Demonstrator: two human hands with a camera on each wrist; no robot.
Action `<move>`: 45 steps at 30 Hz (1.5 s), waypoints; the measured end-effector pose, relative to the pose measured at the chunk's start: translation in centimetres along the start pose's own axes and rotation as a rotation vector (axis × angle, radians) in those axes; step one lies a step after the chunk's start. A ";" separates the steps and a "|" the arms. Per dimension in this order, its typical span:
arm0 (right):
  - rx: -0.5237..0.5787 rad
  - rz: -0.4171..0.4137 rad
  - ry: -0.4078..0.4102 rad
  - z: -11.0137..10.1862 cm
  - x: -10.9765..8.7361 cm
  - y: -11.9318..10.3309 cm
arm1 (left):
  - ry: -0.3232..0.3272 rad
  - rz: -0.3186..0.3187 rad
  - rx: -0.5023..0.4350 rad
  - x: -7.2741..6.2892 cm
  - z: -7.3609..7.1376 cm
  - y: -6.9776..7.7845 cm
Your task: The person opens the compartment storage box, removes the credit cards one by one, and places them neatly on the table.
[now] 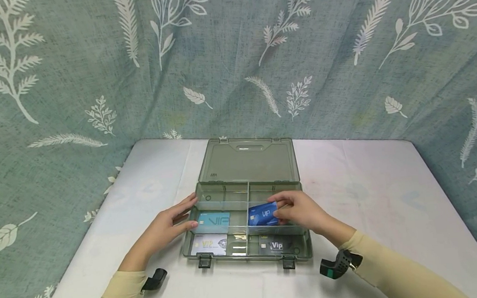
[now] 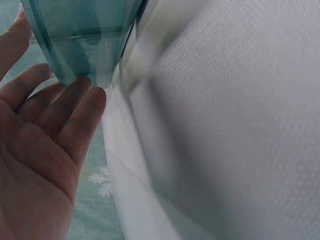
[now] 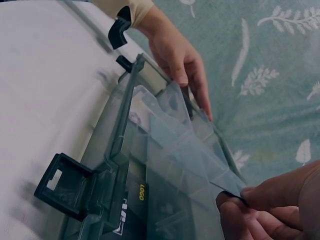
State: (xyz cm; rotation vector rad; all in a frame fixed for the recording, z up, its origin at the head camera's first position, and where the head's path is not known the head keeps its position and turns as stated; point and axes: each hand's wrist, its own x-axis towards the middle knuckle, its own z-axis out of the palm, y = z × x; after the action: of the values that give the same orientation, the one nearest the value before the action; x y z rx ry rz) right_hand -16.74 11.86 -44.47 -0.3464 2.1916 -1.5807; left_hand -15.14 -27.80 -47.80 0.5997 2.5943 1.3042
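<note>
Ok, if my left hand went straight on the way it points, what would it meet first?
Your left hand would meet the translucent compartment box's left wall, perhaps touching it now; depth's unclear.

Right-hand fingers [image 1: 283, 196] hide part of the blue card [image 1: 262, 214].

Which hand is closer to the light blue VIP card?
Left. The left hand is at the box's left wall, just beside the light blue VIP card; the right hand is farther, pinching the dark blue card one compartment over.
</note>
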 end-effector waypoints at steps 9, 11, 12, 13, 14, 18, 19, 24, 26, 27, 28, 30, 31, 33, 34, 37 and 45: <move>-0.008 0.013 0.041 -0.6 -0.4 0.4 | 0.002 -0.004 0.002 0.0 -0.1 0.2; -0.015 0.009 0.047 -0.8 -0.6 0.4 | 0.003 0.002 0.006 0.0 -0.1 0.1; -0.018 0.005 0.048 -0.9 -0.6 0.4 | 0.003 0.004 0.006 0.1 -0.1 0.1; -0.018 0.004 0.050 -1.0 -0.7 0.4 | 0.002 0.006 0.008 0.1 -0.1 0.0; -0.019 0.000 0.049 -1.1 -0.7 0.5 | 0.003 0.007 0.009 0.1 -0.1 0.0; -0.016 0.005 0.062 -1.4 -0.9 0.6 | 0.006 0.003 0.005 0.1 -0.1 0.1; -0.014 0.006 0.066 -1.5 -0.9 0.7 | 0.008 0.002 0.006 0.1 -0.1 0.1; -0.016 -0.015 0.071 -2.1 -1.4 0.9 | 0.008 -0.004 0.003 0.0 0.0 0.2; -0.016 -0.022 0.067 -2.4 -1.6 1.1 | 0.005 -0.008 0.005 0.0 0.1 0.2; -0.013 -0.023 0.065 -2.6 -1.7 1.2 | 0.004 -0.008 0.008 -0.1 0.1 0.2; -0.011 -0.024 0.065 -2.7 -1.8 1.3 | 0.005 -0.014 0.005 -0.1 0.1 0.2; -0.009 -0.024 0.068 -3.1 -2.0 1.4 | 0.006 -0.012 0.010 -0.1 0.1 0.1; -0.012 -0.026 0.073 -3.3 -2.0 1.5 | 0.005 -0.009 0.012 -0.1 0.1 0.1; -0.021 -0.028 0.086 -3.6 -2.1 1.6 | 0.005 -0.007 0.011 -0.1 0.1 0.1; -0.025 -0.030 0.092 -3.7 -2.2 1.6 | 0.005 -0.005 0.011 -0.1 0.1 0.1; -0.035 -0.030 0.109 -4.2 -2.4 1.8 | 0.004 -0.001 0.012 -0.1 0.0 0.1; -0.018 -0.026 0.146 -5.5 -3.0 2.4 | 0.002 0.003 0.012 0.0 0.0 0.0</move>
State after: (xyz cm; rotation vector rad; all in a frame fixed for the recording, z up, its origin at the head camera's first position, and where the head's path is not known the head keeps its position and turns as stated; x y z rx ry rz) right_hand -16.57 18.59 -44.70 -0.2744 2.3203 -1.6480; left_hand -15.16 -27.81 -47.79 0.6052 2.6056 1.2914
